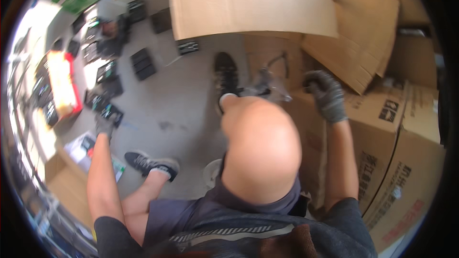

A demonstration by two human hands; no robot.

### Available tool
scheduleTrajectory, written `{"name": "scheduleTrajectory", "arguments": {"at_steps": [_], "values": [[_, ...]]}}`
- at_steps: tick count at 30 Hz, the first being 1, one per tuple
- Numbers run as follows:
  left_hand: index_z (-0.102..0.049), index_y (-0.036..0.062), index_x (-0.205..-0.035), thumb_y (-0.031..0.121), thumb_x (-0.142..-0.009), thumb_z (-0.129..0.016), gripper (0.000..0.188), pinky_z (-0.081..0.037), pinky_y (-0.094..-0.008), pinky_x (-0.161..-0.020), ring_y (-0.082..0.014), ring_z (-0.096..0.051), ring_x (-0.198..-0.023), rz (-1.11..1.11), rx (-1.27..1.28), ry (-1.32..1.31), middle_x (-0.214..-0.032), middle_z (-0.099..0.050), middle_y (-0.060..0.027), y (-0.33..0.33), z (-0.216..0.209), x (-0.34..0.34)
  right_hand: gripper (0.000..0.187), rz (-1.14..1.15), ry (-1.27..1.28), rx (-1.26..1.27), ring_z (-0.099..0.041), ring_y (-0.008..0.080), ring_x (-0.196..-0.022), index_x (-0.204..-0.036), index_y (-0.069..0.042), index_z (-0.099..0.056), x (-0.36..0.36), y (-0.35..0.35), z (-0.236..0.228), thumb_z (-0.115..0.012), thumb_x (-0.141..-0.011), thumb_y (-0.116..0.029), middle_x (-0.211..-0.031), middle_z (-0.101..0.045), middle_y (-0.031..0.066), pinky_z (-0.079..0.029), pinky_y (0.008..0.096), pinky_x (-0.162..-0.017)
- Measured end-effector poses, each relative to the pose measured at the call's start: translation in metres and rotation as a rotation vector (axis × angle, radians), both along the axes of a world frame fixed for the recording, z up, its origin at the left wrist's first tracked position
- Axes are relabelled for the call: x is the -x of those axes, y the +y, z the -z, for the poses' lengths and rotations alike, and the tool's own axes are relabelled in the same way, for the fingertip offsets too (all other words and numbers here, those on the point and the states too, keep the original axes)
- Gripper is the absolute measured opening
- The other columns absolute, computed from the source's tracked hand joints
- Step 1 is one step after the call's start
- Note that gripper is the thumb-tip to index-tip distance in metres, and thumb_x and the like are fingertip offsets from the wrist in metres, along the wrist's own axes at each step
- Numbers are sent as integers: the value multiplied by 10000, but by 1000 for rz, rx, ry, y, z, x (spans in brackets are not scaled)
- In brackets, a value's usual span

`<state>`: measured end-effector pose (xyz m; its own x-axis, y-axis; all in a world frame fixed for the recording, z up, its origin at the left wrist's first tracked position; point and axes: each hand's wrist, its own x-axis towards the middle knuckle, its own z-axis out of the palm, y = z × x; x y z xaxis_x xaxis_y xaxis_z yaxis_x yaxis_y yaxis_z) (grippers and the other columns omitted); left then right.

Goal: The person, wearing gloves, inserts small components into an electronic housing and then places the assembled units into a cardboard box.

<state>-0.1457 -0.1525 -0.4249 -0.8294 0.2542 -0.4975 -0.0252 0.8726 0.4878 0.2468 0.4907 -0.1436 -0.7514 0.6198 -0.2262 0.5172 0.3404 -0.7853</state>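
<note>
Grey-gloved left hand (104, 125) meets a black box (112, 113) at left, apparently picking or placing; blur hides its grip. Right hand (328, 96) curls narrow, seemingly empty. Lifting calls for firm hold.

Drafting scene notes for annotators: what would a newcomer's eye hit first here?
The wearer's bare knee looms largest, just right of centre. Above it, a broad cardboard flap spans the top. At left, the gloved left hand touches a dark, boxy item, near a red-and-white box.
</note>
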Motion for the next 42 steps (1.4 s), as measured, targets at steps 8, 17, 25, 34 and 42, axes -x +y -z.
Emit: {"name": "scheduleTrajectory", "arguments": {"at_steps": [8, 17, 25, 34, 42], "values": [[-83, 282, -1612, 410, -709, -878, 1210, -582, -555, -633, -390, -659, -1059, -510, 429, 114, -1351, -602, -162, 10, 109, 0, 222, -285, -263, -171, -699, 330, -963, -1025, -39, -724, -14, -49, 88, -633, -825, -14, -1054, -715, 189, -544, 408, -903], [-327, 260, -1497, 379, -756, -774, 874, -556, -487, -610, -294, -589, -1063, -544, 330, -207, -1275, -575, -128, 78, -38, -24, 664, 149, -784, -43, -548, 390, -1304, -1536, -166, -366, 35, -30, 197, -541, -923, -349, -1454, -510, 227, -418, 440, -1101], [-536, 42, -1380, 289, -936, -622, 515, -533, -274, -595, -116, -589, -753, 19, -151, -368, -954, -616, -49, 140, -259, -18, 727, -153, -459, -830, -625, 344, -1176, -1441, -82, -466, -80, 8, 357, -669, -846, -448, -1451, -524, 157, -486, 371, -1013], [-543, -7, -1362, 476, -989, -527, 610, -612, -411, -631, -410, -685, -1055, -296, -1374, -226, -1209, -665, -240, 123, -417, -102, 415, 114, -478, 341, -644, 305, -978, -1342, 9, -528, -35, -4, 195, -585, -942, -86, -1103, -629, 150, -542, 400, -944], [-652, 76, -1171, 522, -983, -527, 500, -538, -391, -512, -262, -708, -860, -577, -1538, -127, -1071, -724, -159, 103, -408, -136, 407, 211, 391, 753, -644, 230, -1011, -1280, -29, -569, -4, -47, -21, -720, -917, -136, -1167, -617, 120, -576, 375, -905]]}}
